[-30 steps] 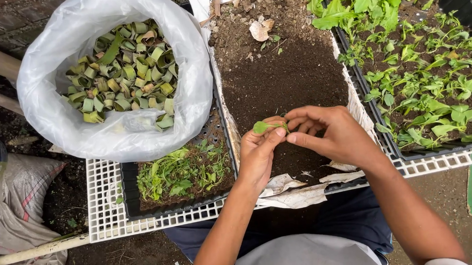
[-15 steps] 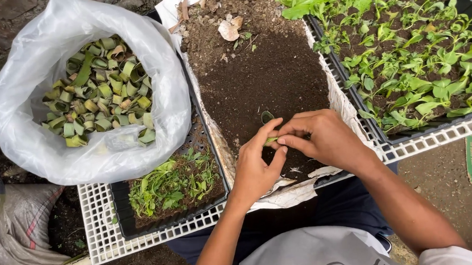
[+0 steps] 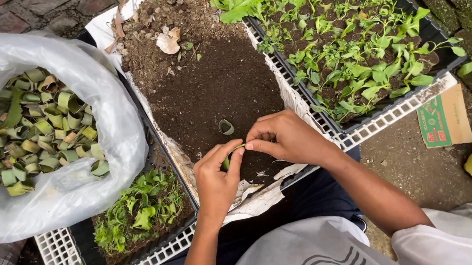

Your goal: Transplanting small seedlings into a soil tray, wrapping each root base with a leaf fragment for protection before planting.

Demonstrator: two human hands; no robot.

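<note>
My left hand [image 3: 216, 180] and my right hand [image 3: 286, 136] meet over the near end of a pile of dark soil [image 3: 211, 90]. Between their fingertips they pinch a small green leaf strip [image 3: 230, 158]; both hands grip it. A rolled green leaf ring [image 3: 226, 127] stands on the soil just beyond my fingers. The soil lies on a white sheet [image 3: 262, 196] spread over a tray.
A clear plastic bag [image 3: 94, 92] full of rolled leaf rings [image 3: 34, 134] sits at the left. A black tray of small seedlings [image 3: 140, 212] lies near left, on a white grid tray [image 3: 63, 260]. A tray of taller seedlings [image 3: 362, 48] is at right; a green cardboard piece [image 3: 442, 117] beyond.
The camera has moved closer and shifted. My hands have moved slightly toward me on the soil, and a leaf ring now stands on the soil beyond my fingers.
</note>
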